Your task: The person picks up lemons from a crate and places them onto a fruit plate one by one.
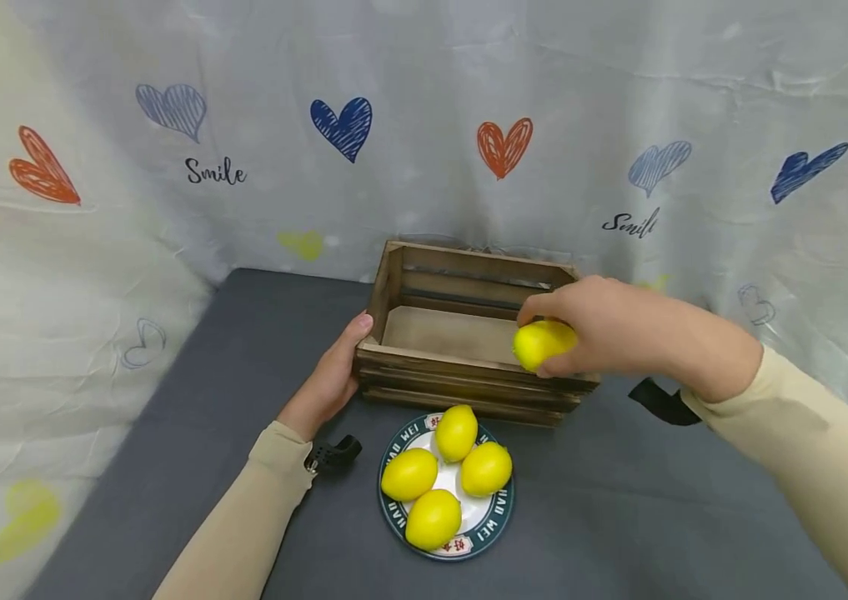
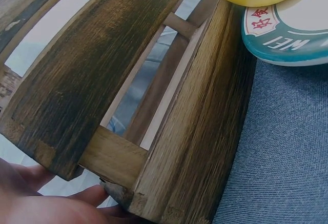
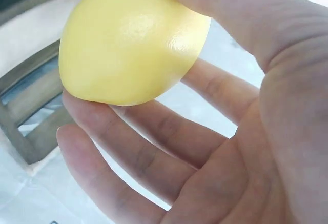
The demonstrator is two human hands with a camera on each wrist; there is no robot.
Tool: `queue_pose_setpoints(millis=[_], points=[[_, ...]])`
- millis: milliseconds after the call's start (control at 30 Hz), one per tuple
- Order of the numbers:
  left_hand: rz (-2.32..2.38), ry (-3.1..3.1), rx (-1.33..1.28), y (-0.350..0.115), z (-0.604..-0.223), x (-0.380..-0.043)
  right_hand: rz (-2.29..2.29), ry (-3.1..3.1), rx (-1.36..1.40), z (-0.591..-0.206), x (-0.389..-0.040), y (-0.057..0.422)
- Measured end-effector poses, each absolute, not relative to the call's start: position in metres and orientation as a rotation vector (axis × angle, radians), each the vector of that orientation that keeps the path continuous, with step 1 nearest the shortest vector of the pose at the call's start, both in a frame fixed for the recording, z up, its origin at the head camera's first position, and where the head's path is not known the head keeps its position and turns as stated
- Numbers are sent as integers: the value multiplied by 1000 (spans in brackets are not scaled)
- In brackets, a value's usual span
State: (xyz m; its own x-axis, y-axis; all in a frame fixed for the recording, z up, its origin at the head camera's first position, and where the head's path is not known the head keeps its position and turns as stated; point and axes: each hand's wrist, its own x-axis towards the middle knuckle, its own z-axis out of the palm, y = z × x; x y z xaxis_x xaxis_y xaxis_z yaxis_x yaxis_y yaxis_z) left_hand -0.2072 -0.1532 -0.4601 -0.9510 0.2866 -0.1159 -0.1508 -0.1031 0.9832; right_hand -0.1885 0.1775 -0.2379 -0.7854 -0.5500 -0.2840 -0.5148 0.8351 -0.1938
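My right hand (image 1: 611, 325) holds a yellow lemon (image 1: 541, 343) between thumb and fingers, over the front right rim of a brown slatted wooden crate (image 1: 461, 396). In the right wrist view the lemon (image 3: 128, 44) rests against the fingertips, with the thumb across its other side. At the crate's left end, my left hand (image 1: 332, 371) grips the corner, its thumb up at the rim. The left wrist view shows the fingers (image 2: 92, 196) against the end of the slats. Bare boards show on the visible part of the crate's floor.
In front of the crate, a round plate (image 1: 497, 521) with a dark green lettered rim bears several lemons (image 1: 433, 518). Both stand on a dark grey tabletop (image 1: 619, 500). A pale curtain (image 1: 424, 67) printed with hearts hangs right behind the crate and along the left side.
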Motion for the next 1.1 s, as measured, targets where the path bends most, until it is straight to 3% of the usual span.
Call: queue_pose_setpoints(millis=[300, 700, 1100], points=[[2150, 1843, 159, -157, -461, -206, -125, 2718, -841, -256, -141, 173], [2136, 1859, 162, -152, -460, -210, -269, 2708, -850, -342, -85, 161], [2135, 1864, 145, -153, -459, -208, -316, 2688, -824, -388, -65, 155]])
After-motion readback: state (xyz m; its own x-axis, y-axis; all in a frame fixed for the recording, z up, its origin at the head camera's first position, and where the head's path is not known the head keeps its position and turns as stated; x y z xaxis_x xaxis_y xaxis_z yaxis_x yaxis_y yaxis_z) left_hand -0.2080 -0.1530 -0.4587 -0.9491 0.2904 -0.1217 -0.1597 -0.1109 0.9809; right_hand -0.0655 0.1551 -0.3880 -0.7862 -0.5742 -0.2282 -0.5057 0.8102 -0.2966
